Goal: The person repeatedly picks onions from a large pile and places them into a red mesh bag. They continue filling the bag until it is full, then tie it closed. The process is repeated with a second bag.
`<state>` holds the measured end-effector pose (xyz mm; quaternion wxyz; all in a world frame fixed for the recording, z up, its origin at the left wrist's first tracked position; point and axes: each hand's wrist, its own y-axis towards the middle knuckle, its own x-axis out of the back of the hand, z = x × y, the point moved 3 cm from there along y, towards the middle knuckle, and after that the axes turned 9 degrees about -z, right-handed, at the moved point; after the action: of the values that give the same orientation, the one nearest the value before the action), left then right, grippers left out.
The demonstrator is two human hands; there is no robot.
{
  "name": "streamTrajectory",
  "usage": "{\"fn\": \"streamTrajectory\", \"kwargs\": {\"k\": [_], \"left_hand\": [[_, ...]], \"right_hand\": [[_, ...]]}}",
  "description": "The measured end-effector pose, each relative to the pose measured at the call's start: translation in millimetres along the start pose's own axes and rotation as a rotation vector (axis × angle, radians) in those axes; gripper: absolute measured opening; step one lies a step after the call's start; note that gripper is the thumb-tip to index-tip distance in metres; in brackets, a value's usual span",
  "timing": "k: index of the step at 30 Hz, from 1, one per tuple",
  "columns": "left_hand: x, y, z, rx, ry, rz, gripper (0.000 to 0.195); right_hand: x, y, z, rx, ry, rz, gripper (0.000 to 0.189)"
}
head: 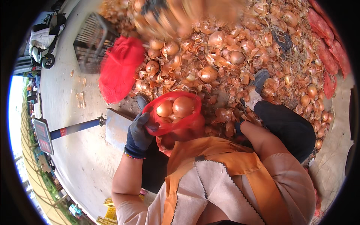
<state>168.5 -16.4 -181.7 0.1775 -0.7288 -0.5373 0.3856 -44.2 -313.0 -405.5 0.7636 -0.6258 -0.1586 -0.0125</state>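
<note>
My left hand, in a grey-blue work glove, grips the rim of a red mesh bag between my legs. The bag's mouth gapes upward, showing several large onions inside. Down by my right shin, only the dark blue glove cuff of my right hand shows. Its fingers are hidden, so what it touches cannot be seen. Loose onions and dry skins lie beside it.
A heap of onions and skins spreads ahead. An empty-looking red mesh sack and a dark plastic crate lie left. A platform scale stands by my left hand. Filled red sacks line the right. A blurred mass covers the top.
</note>
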Motion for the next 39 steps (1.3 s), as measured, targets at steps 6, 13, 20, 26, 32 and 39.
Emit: {"fn": "streamTrajectory", "kwargs": {"k": [6, 13, 20, 26, 32, 39], "left_hand": [[8, -8, -4, -0.307, 0.898, 0.021, 0.048], [7, -3, 5, -0.050, 0.307, -0.056, 0.036], [-3, 1, 3, -0.155, 0.328, -0.096, 0.031], [-21, -2, -3, -0.134, 0.259, -0.127, 0.031], [-27, -9, 5, -0.132, 0.303, -0.006, 0.049], [-20, -22, 5, -0.044, 0.285, -0.147, 0.055]], "right_hand": [[160, -11, -70, -0.014, 0.617, -1.419, 0.035], [216, 104, -104, -0.197, 1.445, -1.106, 0.100], [177, 61, -116, 0.265, 2.278, -0.847, 0.086], [191, -43, 49, 0.622, 1.056, -1.678, 0.031], [197, 3, 117, -0.850, -2.888, -0.989, 0.027], [176, -46, 16, -2.020, -2.896, 2.835, 0.029]]}}
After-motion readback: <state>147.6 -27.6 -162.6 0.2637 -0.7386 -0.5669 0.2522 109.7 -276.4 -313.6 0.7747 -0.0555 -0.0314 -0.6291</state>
